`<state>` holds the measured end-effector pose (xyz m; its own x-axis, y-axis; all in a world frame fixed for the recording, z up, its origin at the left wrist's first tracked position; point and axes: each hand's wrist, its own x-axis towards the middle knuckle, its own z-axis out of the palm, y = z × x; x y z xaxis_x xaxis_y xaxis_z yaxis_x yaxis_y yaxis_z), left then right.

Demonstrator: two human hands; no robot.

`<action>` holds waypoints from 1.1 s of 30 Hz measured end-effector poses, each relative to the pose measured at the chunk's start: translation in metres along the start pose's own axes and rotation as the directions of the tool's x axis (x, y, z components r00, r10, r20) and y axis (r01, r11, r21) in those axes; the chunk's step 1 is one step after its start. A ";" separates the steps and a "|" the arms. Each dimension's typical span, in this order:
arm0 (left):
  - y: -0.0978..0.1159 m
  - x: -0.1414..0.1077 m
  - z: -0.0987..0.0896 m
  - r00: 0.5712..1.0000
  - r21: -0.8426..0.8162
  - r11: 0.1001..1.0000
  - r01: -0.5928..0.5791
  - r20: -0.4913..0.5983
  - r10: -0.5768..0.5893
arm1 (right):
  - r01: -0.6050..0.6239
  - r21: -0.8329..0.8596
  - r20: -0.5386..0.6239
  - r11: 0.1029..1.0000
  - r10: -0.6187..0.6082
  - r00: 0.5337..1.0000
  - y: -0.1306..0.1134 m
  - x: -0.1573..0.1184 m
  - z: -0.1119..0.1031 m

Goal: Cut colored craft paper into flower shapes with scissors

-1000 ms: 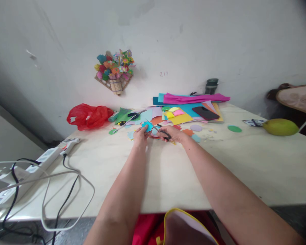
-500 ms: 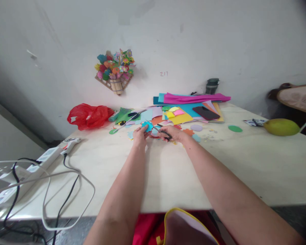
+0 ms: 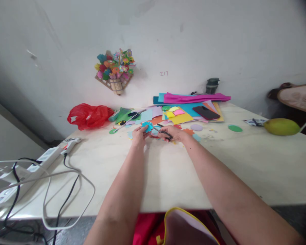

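Barely moved since the earlier frame, with left hand (image 3: 139,133) perhaps a touch further from right hand (image 3: 176,132); pinching blue flower (image 3: 148,127) between left thumb and fingers, mostly beyond the fingertips; gripping scissors (image 3: 169,136) by the handles in right fingers, with blades at the flower, bite too small to tell; better, probably, to turn the flower into steady blades, clear of left thumb

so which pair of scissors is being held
The scissors in the right hand, pointing toward the blue flower-shaped piece; the other pair lies on coloured sheets, no hand on it.
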<state>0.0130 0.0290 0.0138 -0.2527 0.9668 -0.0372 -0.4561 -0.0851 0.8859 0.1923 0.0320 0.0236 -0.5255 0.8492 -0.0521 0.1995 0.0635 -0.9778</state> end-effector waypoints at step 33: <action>0.002 -0.004 0.005 0.999 -0.047 0.999 -0.011 -0.036 0.010 | 0.059 -0.020 0.064 0.998 -0.058 0.996 -0.003 -0.007 -0.003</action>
<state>0.0172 0.0258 0.0178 -0.2881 0.9565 -0.0455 -0.4931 -0.1074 0.8633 0.1976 0.0276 0.0277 -0.5877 0.8090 -0.0084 0.1845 0.1238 -0.9750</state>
